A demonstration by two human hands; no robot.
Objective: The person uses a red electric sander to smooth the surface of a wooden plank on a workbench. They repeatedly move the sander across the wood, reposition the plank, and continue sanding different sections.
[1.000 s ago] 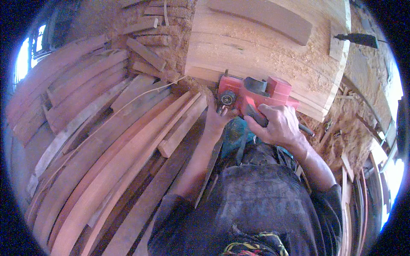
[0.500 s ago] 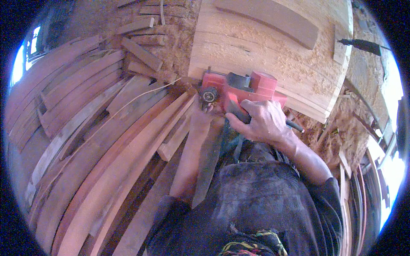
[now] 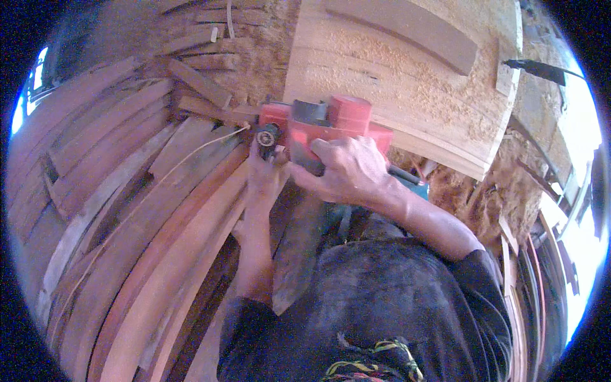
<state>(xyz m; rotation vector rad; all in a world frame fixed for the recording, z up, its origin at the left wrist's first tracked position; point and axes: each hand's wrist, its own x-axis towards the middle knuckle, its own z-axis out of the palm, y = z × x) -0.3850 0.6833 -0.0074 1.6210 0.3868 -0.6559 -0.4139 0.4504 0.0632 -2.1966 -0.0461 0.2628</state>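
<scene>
A red electric hand planer [image 3: 334, 121] lies across the near left corner of a pale wooden board [image 3: 407, 102], its front end sticking out past the board's left edge. My right hand [image 3: 350, 167] is wrapped round the planer's rear handle, thumb to the left. Under the round black knob at the planer's front, my left hand [image 3: 266, 167] is closed round that end, its fingers partly hidden. A dark cord sleeve leaves the planer's back on the right. Curly shavings are scattered over the board.
A brown plank [image 3: 407, 32] lies on the far part of the board, with a small wood piece [image 3: 506, 67] at its right. Long stacked planks [image 3: 172, 254] fill the left side. Sawdust [image 3: 503, 181] covers the ground at right. A dark pointed object [image 3: 538, 70] juts in there.
Both hands have moved the planer to the left along the board's near edge, so its front now reaches past the left corner. My forearms have shifted left with it.
</scene>
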